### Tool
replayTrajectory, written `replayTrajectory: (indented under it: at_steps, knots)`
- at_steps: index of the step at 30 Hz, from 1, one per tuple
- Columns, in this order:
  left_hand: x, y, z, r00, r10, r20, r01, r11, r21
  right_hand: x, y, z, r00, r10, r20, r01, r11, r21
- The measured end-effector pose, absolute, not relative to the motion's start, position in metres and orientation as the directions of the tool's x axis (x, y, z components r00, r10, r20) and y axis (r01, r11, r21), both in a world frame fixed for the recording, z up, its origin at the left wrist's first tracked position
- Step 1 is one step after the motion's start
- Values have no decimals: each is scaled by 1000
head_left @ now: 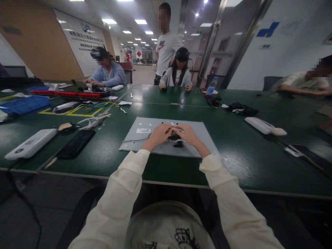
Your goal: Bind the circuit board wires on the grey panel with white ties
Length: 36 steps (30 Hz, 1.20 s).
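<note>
A flat grey panel (194, 128) with white labels (143, 130) lies on the green table in front of me. My left hand (161, 133) and my right hand (185, 133) meet over its middle, fingertips bent and pressed close together. Whatever is pinched between them is too small and too covered to name. Just below the fingers sits a small black part (177, 143) with a pale strip beside it, partly hidden by my hands. A thin grey cable (136, 139) runs across the panel's left side towards my left wrist.
To the left are a white power bank (31, 143), a black phone (76, 143), loose wires (97, 121) and a blue tray (26, 104). On the right lie a white device (259, 126) and black cables (242, 108). A water bottle (212, 85) stands farther back. People are around the table.
</note>
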State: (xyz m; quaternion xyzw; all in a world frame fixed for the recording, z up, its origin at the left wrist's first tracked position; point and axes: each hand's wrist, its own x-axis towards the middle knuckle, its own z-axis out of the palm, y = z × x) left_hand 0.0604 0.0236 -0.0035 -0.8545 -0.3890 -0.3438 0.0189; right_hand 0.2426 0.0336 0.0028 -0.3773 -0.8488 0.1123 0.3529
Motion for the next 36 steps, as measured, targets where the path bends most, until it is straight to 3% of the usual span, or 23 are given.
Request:
replayTrajectory:
  at_steps: [4,10,13,18,26,36]
  knots:
    - [59,27,-4,398,654,644,691,-675,259,244,35,4,-486,708,513,553,703,-446]
    - [47,31,1,70,630,774,783,-515,348,248,39,2,-445,689,571,750,636,-183]
    - [42,31,3,-11,591,807,801,-477,361,248,39,2,-441,676,591,777,616,-125]
    - [48,25,4,149,554,819,788,-567,240,246,35,5,-477,644,598,769,635,-69]
    - [64,20,-1,404,621,671,792,-605,83,239,33,3,-488,635,599,768,638,-51]
    - [69,16,-4,445,688,573,824,-565,37,232,25,5,-476,627,616,761,645,-69]
